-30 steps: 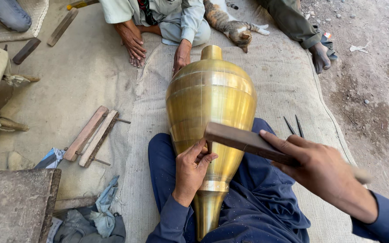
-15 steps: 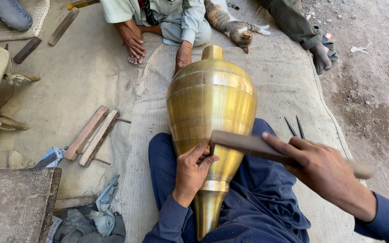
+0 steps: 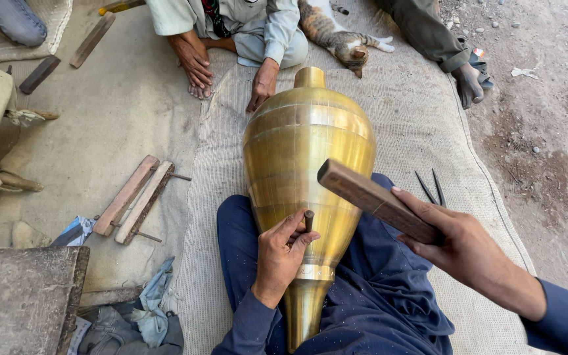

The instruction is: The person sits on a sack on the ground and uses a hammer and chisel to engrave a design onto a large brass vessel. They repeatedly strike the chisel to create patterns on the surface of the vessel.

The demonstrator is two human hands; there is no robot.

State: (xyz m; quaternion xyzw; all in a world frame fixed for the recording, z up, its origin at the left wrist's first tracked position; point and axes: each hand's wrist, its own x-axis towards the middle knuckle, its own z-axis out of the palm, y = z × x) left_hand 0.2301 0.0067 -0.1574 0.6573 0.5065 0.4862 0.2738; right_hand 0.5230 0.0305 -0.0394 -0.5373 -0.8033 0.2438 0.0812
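Left hand [image 3: 279,260] resting on the flank of a large, polished, brass-coloured metal vessel [image 3: 307,171], shaped like an inverted teardrop; fingers [image 3: 297,227] pinched narrow around a short dark metal punch [image 3: 309,219], held upright with its tip against the vessel wall. Right hand [image 3: 465,246] closed around a long, flat, dark brown wooden bar [image 3: 376,200], raised above and to the right of the punch, well apart from it, its far end nearest the punch head. Long axis of the bar running up-left from the right fingers, slanting across the vessel; long axis of the vessel running away from the body, narrow foot at the lap, short neck pointing to the far side. Lying across blue-trousered legs [image 3: 376,296] on a woven beige mat [image 3: 422,131]. Faint ring lines around the bulging shoulder, bright sheen, a paler band just beyond the left wrist near the foot. Left hand in contact with the vessel, right hand clear of it.
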